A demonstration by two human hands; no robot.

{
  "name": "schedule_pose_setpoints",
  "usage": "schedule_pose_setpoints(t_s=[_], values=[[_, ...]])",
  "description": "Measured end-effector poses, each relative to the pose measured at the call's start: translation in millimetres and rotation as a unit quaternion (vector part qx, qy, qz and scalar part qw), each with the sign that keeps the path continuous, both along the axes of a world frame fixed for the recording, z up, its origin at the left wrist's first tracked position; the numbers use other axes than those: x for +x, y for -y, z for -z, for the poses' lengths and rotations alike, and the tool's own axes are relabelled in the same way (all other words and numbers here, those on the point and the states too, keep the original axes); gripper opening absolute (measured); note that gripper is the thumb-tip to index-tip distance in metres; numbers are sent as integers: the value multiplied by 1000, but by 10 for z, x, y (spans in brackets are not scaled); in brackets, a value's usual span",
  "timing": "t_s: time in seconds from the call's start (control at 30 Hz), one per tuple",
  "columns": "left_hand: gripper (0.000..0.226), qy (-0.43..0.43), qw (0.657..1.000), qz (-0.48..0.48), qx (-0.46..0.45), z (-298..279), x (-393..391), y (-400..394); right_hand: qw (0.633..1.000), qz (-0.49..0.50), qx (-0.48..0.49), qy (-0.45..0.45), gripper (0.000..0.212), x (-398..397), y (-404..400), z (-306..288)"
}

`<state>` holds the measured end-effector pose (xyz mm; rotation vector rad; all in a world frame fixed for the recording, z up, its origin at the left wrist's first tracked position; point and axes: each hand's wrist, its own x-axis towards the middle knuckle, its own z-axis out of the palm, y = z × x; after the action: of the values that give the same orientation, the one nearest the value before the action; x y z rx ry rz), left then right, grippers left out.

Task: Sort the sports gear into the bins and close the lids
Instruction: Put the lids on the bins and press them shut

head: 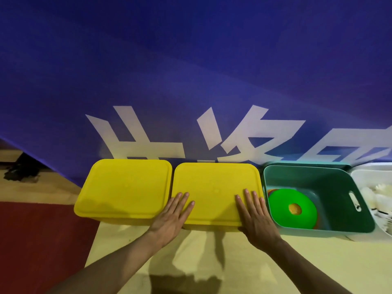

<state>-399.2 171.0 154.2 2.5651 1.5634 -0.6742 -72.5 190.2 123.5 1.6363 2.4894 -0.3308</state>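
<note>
Left hand (172, 215): I see it flat, palm down, fingers spread wide and straight, holding nothing. It rests on the near left corner of the middle lid (216, 192), fingertips on the yellow surface, heel of the hand over the front edge.

Right hand (255, 215): likewise flat and wide, nothing gripped. It lies on the near right corner of the same lid, fingers pointing away from me, wrist hanging past the front edge.

Middle lid: yellow, seated on its bin, directly under and between both hands.

Left lid (125, 187): yellow, also seated on a bin, just beside the left hand on its outer side, touching or nearly touching the middle lid.

Green bin (339, 187): uncovered, just beside the right hand on its outer side. A slot handle shows in its far side wall.

Green disc (284, 200): lies in the bin bottom, close to the right fingertips, on top of other coloured discs whose edges peek out. An orange patch (294, 209) sits at its centre; I cannot tell whether ball or hole.

White bin (364, 177): beyond the green bin, farthest from the right hand, with white items inside, too blurred to name.

Banner (191, 81): blue with white characters, behind all bins.
</note>
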Motion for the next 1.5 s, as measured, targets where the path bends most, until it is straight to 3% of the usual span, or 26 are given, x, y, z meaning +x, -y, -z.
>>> schedule_pose_setpoints(t_s=[0.17, 0.27, 0.37, 0.43, 0.57, 0.87, 1.1, 1.2, 1.3, 1.4, 1.5], values=[[85, -23, 999, -10, -32, -2, -7, -43, 1000, -8, -10, 2, 116, -3, -20, 36], [85, -1, 994, -13, -110, -163, 0, -236, 997, -33, -55, 37, 125, 21, -112, -47], [103, 15, 993, -14, -112, -406, -11, -644, 993, -42, -106, 39, 127, 1, -316, -248], [119, -1, 996, -23, -81, -511, -63, -924, 993, -47, -102, 47, 132, -25, -480, -368], [144, -54, 990, -71, -105, -479, -165, -1274, 985, -33, -145, 86, 145, -52, -752, -445], [144, -82, 984, -49, -148, -339, -193, -1501, 982, 2, -165, 87, 152, -114, -848, -324], [149, -137, 977, -62, -152, -378, -9, -1583, 970, -31, -176, 164, 149, -230, -966, -390], [146, -145, 976, -80, -143, -405, 58, -1531, 978, 1, -184, 96, 150, -150, -899, -391], [138, -151, 972, -107, -142, -451, 147, -1431, 986, 16, -163, 23, 138, -24, -736, -463], [118, -97, 982, -111, -117, -546, 314, -1350, 986, 67, -139, -69, 103, 91, -539, -588], [97, -4, 986, -106, -130, -708, 581, -1280, 983, 137, -69, -97, 64, 386, -394, -757]])
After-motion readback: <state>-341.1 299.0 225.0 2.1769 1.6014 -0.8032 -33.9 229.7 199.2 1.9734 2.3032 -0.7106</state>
